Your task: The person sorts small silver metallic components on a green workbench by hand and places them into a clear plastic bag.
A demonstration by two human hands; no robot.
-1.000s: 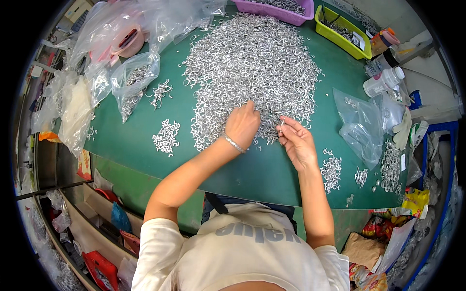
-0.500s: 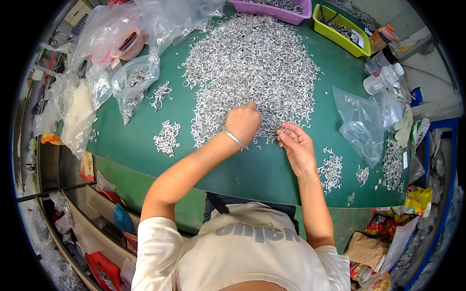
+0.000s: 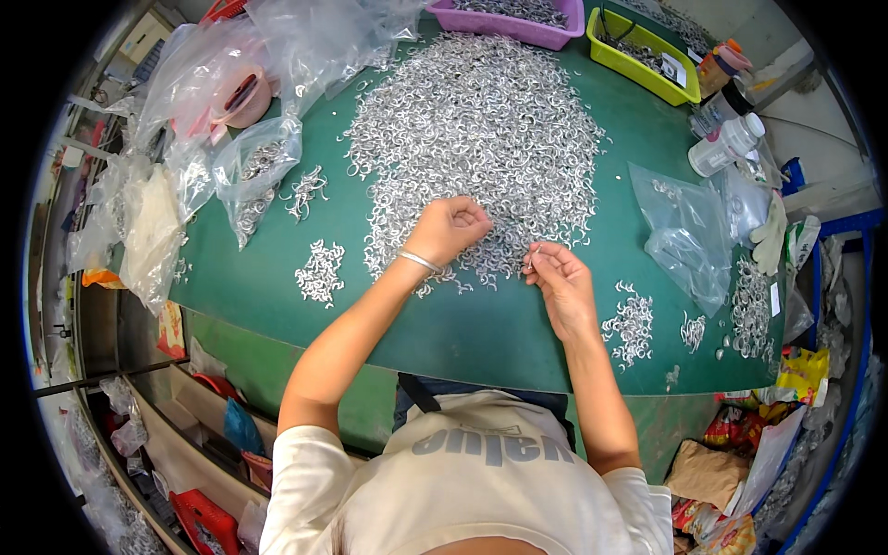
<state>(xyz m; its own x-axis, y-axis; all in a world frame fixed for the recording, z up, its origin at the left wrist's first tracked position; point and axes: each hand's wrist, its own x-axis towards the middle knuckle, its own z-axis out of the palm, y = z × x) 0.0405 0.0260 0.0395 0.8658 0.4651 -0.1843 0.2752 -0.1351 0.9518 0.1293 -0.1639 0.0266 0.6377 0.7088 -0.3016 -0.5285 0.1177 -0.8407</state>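
Observation:
A wide heap of small curved silver metal pieces (image 3: 481, 129) covers the middle of the green table (image 3: 444, 342). At the heap's near edge, my left hand (image 3: 446, 231) is closed, thumb and fingers drawn together; whatever lies between them is too small to make out. My right hand (image 3: 562, 285) pinches one small curved metal piece (image 3: 534, 257) between thumb and fingertips, just beyond the heap's near right corner. Smaller piles of like pieces lie to either side: a left pile (image 3: 320, 273) and a right pile (image 3: 629, 324).
Purple (image 3: 518, 28) and yellow-green (image 3: 643, 60) trays of metal parts stand at the back. Clear plastic bags (image 3: 264, 166) crowd the left; another clear bag (image 3: 680, 236) lies right, near bottles (image 3: 726, 145). A small cluster (image 3: 692, 331) and a further pile (image 3: 751, 310) sit near the right edge.
My left hand has shifted slightly left and turned, so its closed fingertips now show. Some pieces at the heap's near edge have spread toward me. My right hand keeps its pinch almost in place.

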